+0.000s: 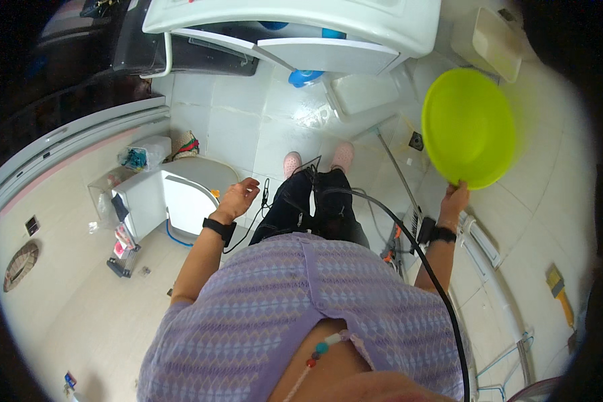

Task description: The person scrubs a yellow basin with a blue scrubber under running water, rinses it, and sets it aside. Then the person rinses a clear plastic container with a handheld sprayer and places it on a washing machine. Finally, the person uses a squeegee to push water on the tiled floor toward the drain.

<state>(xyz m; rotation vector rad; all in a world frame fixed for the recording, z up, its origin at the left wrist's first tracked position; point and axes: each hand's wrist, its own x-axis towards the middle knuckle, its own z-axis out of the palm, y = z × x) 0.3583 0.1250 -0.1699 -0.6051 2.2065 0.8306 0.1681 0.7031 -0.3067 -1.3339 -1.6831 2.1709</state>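
My right hand (455,198) grips the rim of a round lime-green plastic basin (470,128), which is raised at the right with its wide face towards the camera. My left hand (239,200) hangs over the left side, fingers loosely bent and holding nothing, close to the white toilet (188,198) and a black cable loop (266,193). Both wrists wear black bands. Between the basin and my legs, a long-handled floor squeegee (397,166) leans across the tiled floor. Beyond my pink clogs lies a blue plastic item (304,78), by the cabinet doors.
A white washbasin (291,15) tops a cabinet with open doors (326,53). A clear plastic tub (364,93) stands on the wet floor. An off-white bin (490,45) is at upper right. Cables run past my legs. A paintbrush (558,289) hangs at the right wall.
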